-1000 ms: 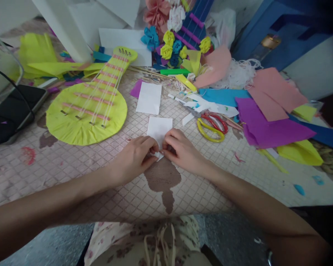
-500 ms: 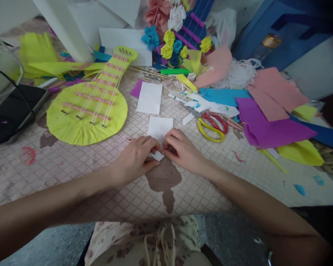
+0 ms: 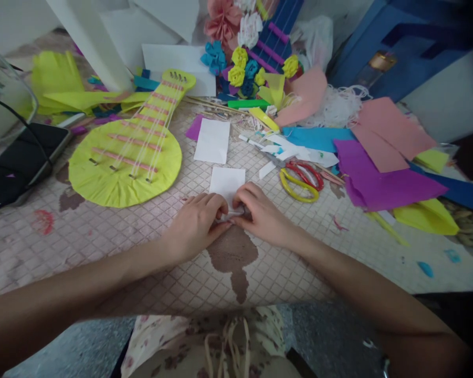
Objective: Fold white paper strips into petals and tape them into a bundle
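Both hands meet at the near edge of a small white piece of paper (image 3: 227,180) lying on the patterned tablecloth. My left hand (image 3: 199,220) pinches the left part of that edge between thumb and fingers. At the right part, my right hand (image 3: 258,212) has its fingers curled and closed on the same paper. The edge between them looks rolled or folded, mostly hidden by the fingertips. A second white paper rectangle (image 3: 212,140) lies just beyond. To the left rests a yellow paper lute-shaped instrument (image 3: 126,157) with pink strips and white strings.
Scissors (image 3: 299,181) with red and yellow handles lie right of my hands, beside white paper scraps. Purple paper (image 3: 386,178) and pink sheets (image 3: 393,131) spread farther right. Paper flowers (image 3: 240,65) stand at the back. A black phone-like device (image 3: 23,157) sits far left.
The small white flap that stuck out below the fingers at the near edge is now turned up and tucked between my fingertips. My thumbs have come closer together.
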Tool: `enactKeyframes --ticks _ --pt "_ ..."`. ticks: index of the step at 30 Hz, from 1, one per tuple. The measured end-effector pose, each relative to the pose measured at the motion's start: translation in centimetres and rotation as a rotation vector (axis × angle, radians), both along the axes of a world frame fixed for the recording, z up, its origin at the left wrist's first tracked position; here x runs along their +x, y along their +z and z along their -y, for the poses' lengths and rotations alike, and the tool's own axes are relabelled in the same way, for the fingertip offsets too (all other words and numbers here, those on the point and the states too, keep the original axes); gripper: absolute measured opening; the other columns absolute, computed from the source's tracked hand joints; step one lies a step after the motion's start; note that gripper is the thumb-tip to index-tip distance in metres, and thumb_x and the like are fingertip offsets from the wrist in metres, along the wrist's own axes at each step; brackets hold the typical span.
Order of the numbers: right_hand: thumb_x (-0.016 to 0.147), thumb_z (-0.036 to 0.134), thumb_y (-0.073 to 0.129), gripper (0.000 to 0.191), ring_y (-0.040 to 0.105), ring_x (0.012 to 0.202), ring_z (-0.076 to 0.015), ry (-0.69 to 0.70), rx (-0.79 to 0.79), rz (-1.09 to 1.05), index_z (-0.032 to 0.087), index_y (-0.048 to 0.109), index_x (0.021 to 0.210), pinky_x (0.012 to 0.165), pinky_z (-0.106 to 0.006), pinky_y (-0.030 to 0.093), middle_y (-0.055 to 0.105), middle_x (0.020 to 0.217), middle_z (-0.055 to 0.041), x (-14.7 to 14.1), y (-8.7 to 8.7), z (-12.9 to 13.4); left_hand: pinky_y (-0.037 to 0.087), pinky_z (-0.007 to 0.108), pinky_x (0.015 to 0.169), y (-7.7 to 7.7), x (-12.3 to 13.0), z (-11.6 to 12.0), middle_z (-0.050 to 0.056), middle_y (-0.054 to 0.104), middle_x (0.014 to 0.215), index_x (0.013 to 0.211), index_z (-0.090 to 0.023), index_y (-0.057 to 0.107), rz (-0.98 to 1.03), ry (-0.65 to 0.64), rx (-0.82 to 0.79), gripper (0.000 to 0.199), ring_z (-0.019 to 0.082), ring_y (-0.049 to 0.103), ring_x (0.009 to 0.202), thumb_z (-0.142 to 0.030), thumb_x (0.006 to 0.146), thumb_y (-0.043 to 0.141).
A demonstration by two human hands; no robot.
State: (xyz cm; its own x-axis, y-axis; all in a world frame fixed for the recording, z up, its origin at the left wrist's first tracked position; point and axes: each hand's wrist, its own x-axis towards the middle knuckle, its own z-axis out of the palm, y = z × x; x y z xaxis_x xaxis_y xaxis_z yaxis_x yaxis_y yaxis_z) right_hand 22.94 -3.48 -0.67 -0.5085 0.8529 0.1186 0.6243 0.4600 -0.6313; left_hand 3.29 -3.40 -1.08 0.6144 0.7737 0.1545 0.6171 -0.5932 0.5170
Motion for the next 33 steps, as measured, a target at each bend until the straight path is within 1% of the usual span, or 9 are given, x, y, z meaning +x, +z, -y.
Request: enactKeyframes --ticks 3,7,10,13,16,19,23,29,33 --pt "0.08 0.012 0.057 0.016 0.049 0.089 -0.0165 -0.038 -0.013 -0.026 0.02 0.045 0.086 0.076 -0.03 0.044 0.045 0.095 -0.0038 0.5 0.0 -0.3 0.04 0.031 0.068 0.1 0.0 0.0 0.0 0.055 0.079 0.087 -0.018 0.046 0.002 0.0 -0.008 0.018 0.018 0.052 0.077 -0.018 0.079 0.062" --pt "0.079 0.008 0.056 0.016 0.049 0.077 -0.0123 -0.078 -0.032 -0.035 0.02 0.046 0.085 0.069 -0.027 0.044 0.045 0.093 -0.002 1.5 0.3 -1.0 0.04 0.031 0.068 0.2 0.0 0.0 0.0 0.055 0.079 0.088 -0.018 0.047 0.0 0.001 -0.015 0.018 0.018 0.052 0.077 -0.016 0.078 0.062" --pt "0.081 0.015 0.059 0.013 0.048 0.072 -0.0119 -0.063 -0.051 -0.04 0.02 0.047 0.085 0.065 -0.027 0.043 0.046 0.089 -0.0012 1.7 0.3 -1.1 0.041 0.032 0.07 0.3 0.0 0.0 0.001 0.056 0.082 0.087 -0.018 0.048 -0.012 -0.02 -0.023 0.014 0.018 0.052 0.079 -0.018 0.08 0.06" --pt "0.078 0.027 0.066 0.022 0.048 0.081 -0.0155 -0.089 0.01 -0.02 0.02 0.046 0.086 0.068 -0.029 0.043 0.045 0.09 -0.0022 1.4 0.0 -0.9 0.041 0.033 0.073 0.5 -0.1 -0.1 0.002 0.056 0.084 0.089 -0.018 0.052 -0.03 -0.053 -0.043 0.007 0.019 0.053 0.082 -0.021 0.084 0.057" --pt "0.078 0.025 0.066 0.023 0.048 0.087 -0.0167 -0.097 0.025 -0.016 0.021 0.045 0.087 0.072 -0.03 0.043 0.044 0.093 -0.0026 1.3 -0.3 -0.8 0.042 0.032 0.073 0.6 -0.1 -0.3 0.002 0.057 0.084 0.09 -0.018 0.054 -0.032 -0.054 -0.069 0.009 0.019 0.053 0.082 -0.021 0.083 0.058" --pt "0.079 0.019 0.063 0.02 0.048 0.079 -0.0137 -0.084 -0.011 -0.049 0.021 0.045 0.087 0.068 -0.028 0.043 0.044 0.092 -0.0015 1.3 -0.1 -0.7 0.042 0.031 0.07 0.6 0.0 -0.5 0.001 0.057 0.082 0.091 -0.018 0.052 -0.032 -0.025 -0.077 0.016 0.018 0.054 0.079 -0.02 0.079 0.062" --pt "0.08 0.019 0.06 0.016 0.047 0.073 -0.0128 -0.095 0.044 -0.076 0.021 0.045 0.084 0.063 -0.027 0.04 0.045 0.087 -0.0009 0.6 0.3 -0.4 0.042 0.03 0.067 0.7 0.1 -0.6 0.001 0.058 0.082 0.097 -0.018 0.048 -0.057 -0.008 -0.095 0.026 0.018 0.055 0.077 -0.022 0.077 0.064" --pt "0.077 0.027 0.064 0.022 0.047 0.085 -0.0191 -0.14 0.133 0.071 0.021 0.043 0.084 0.067 -0.03 0.041 0.046 0.089 -0.0038 -0.9 -0.5 0.1 0.042 0.031 0.068 0.7 0.1 -0.6 0.001 0.058 0.081 0.101 -0.017 0.043 -0.066 0.005 -0.105 0.032 0.019 0.056 0.077 -0.023 0.077 0.063" --pt "0.078 0.029 0.063 0.022 0.047 0.086 -0.0203 -0.133 0.175 0.146 0.02 0.043 0.083 0.071 -0.032 0.041 0.047 0.089 -0.0047 -1.0 -0.9 -0.1 0.042 0.029 0.063 0.8 0.1 -0.7 -0.001 0.057 0.079 0.096 -0.019 0.043 -0.013 0.02 -0.114 0.029 0.016 0.056 0.071 -0.022 0.075 0.063"
